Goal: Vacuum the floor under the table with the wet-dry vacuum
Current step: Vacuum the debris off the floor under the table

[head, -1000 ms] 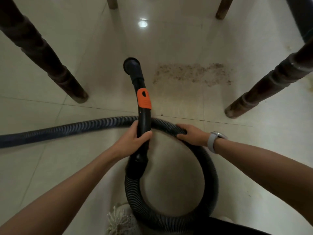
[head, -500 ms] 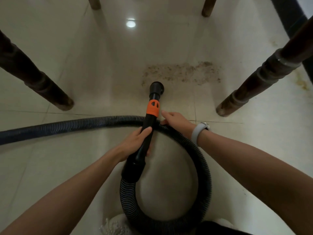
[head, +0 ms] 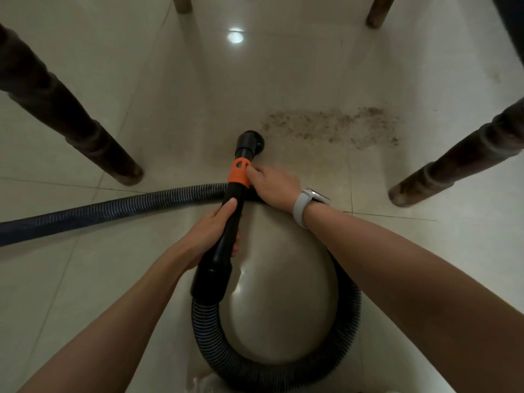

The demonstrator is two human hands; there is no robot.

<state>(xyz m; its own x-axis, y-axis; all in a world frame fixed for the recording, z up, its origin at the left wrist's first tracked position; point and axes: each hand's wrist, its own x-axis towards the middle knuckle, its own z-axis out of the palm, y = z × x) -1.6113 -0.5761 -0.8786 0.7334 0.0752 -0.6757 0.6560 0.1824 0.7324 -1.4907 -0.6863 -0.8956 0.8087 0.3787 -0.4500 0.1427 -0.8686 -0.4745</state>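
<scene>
A black vacuum wand [head: 226,236] with an orange collar [head: 239,173] points away from me, its round nozzle [head: 251,141] down near the tiled floor. My left hand [head: 211,231] is wrapped around the wand's middle. My right hand [head: 273,184], with a white watch on the wrist, has its fingers on the orange collar. A patch of brown dirt [head: 334,127] lies on the floor just right of the nozzle. The ribbed black hose [head: 283,367] loops from the wand's rear toward me and runs off to the left.
Dark wooden table legs stand at the left [head: 93,137] and right [head: 442,168], with two more legs at the far side [head: 181,2] [head: 378,11]. The hose [head: 85,212] crosses the floor to the left edge. Pale glossy tiles surround everything.
The nozzle swung from the left toward the dirt patch and dropped lower. My right hand left the hose loop and moved up onto the orange collar.
</scene>
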